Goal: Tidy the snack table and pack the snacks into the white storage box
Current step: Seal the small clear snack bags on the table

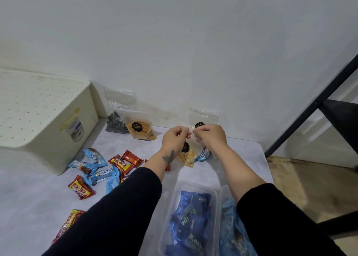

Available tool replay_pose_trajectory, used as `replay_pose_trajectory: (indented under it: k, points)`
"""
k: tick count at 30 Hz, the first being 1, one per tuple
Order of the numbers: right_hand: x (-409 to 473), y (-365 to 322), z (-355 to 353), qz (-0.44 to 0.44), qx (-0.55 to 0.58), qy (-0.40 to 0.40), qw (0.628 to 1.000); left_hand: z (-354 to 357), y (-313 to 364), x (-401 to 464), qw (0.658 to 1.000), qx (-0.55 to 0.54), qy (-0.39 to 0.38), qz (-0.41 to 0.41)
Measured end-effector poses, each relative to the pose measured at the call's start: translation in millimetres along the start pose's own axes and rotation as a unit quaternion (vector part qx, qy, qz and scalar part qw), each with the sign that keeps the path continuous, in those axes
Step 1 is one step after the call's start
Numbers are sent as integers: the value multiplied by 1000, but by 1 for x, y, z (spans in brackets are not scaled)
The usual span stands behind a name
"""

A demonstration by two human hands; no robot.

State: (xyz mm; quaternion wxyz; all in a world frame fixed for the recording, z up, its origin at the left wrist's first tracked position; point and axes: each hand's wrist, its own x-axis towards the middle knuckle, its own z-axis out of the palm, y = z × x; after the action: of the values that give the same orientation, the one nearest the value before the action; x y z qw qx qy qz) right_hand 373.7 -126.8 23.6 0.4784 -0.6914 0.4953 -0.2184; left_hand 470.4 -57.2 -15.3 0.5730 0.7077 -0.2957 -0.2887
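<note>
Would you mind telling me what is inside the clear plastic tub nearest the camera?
The clear tub holds dark blue snack packets. Its near end runs out of frame, so the full contents cannot be seen.

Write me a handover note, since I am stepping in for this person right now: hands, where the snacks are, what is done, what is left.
Left hand and right hand both pinch the top edge of a small clear pouch of pale nuts, held up over the grey table.
The white perforated-lid storage box sits far left, lid on.
Red-yellow and light blue wrapped bars lie scattered beside it; three clear pouches lean at the wall.
A clear plastic tub near the person holds dark blue packets.
Done: nothing visibly boxed.
Left: open the box and pack everything.
</note>
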Motion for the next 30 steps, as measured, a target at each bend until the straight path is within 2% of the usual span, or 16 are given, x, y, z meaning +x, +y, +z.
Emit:
replay_pose_trajectory:
  k: [6,10,12,17,21,25,30]
  points:
    - [5,2,7,-34,-42,4,999,1,-2,-2,999,-23,21,-13]
    - [6,7,7,-29,-29,-50,998,-2,-5,3,998,-36,46,-18]
    - [10,11,9,-28,-19,-41,999,-5,-7,5,997,-43,64,-17]
    - [21,9,26,-29,51,-14,998,-14,-40,5,986,72,137,-53]
    - [39,6,43,-21,80,-11,996,-19,-65,14,988,63,72,-119]
    - [60,-3,58,-31,70,11,997,-23,-62,30,990,42,75,-116]
    - [68,-9,64,-37,49,29,998,-26,-54,38,992,62,31,-101]
